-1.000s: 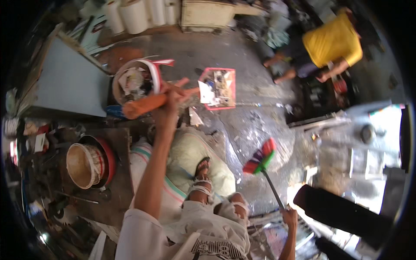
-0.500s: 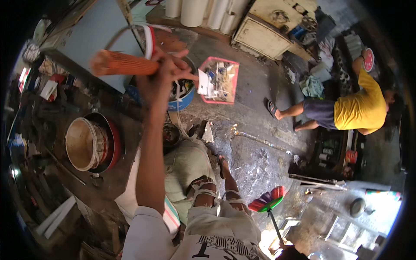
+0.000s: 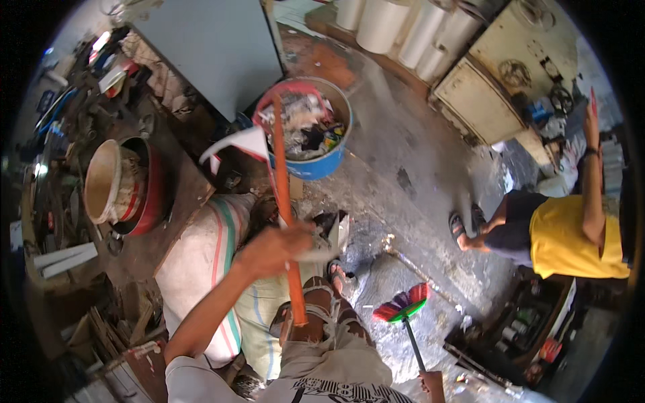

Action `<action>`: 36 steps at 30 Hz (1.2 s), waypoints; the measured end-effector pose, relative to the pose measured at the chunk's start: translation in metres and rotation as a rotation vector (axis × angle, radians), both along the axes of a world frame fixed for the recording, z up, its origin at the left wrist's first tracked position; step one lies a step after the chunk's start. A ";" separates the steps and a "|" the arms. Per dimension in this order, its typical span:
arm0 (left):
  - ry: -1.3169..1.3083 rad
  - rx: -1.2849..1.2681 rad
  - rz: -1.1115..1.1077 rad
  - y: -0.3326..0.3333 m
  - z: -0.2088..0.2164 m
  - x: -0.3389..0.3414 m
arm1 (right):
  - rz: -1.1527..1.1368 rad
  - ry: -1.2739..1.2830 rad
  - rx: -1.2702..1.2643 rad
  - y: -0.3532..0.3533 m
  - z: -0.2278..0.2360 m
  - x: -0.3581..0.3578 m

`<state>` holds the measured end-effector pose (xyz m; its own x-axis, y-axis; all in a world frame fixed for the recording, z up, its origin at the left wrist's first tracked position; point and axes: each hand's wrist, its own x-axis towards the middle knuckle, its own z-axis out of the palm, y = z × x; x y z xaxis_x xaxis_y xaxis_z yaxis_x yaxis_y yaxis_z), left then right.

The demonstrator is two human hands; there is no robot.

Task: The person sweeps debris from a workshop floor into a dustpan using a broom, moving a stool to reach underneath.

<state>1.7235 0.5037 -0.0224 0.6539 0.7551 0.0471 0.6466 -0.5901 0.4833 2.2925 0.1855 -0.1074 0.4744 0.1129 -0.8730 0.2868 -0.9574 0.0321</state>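
Observation:
My left hand (image 3: 272, 252) is closed around the orange handle (image 3: 284, 201) of a dustpan. The handle runs from over the blue bin (image 3: 310, 169) down to my knees. At its far end, red and white parts of the dustpan (image 3: 245, 142) lie at the bin's left rim; how far the pan reaches inside is hard to tell. Crumpled, mixed rubbish (image 3: 302, 124) fills the bin. My right hand (image 3: 433, 384), at the lower edge, grips the stick of a broom (image 3: 405, 307) with a green head and red and purple bristles, held low over the floor.
Full woven sacks (image 3: 201, 269) stand at my left, beside a bench with stacked tubs (image 3: 111, 181). A person in a yellow shirt (image 3: 574, 235) stands at the right. Large white rolls (image 3: 383, 27) and a beige cabinet (image 3: 477, 101) line the back. A dark crate (image 3: 517, 329) sits lower right.
The debris-filled dustpan has moved left, from the floor beside the bin to the bin itself. My left hand has come nearer to me, and the handle now points toward me. The yellow-shirted person has shifted.

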 end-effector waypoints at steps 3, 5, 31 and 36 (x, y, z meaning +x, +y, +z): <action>0.381 -0.181 -0.083 -0.050 -0.088 0.013 | -0.064 0.071 0.112 0.018 -0.009 0.013; 0.377 -0.228 0.019 -0.078 -0.134 -0.007 | -0.003 0.040 0.129 0.046 -0.015 0.007; -0.286 -0.339 1.564 -0.113 -0.173 0.049 | 0.627 0.080 0.246 0.109 -0.015 -0.044; -0.345 -0.179 1.512 -0.167 -0.170 0.035 | 0.679 0.099 0.257 0.107 -0.036 -0.027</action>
<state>1.7587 0.3362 -0.1920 -0.7135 0.6886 -0.1295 0.4112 0.5612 0.7183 2.2655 0.2923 -0.1437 0.1477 0.5608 -0.8147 0.8098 -0.5415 -0.2260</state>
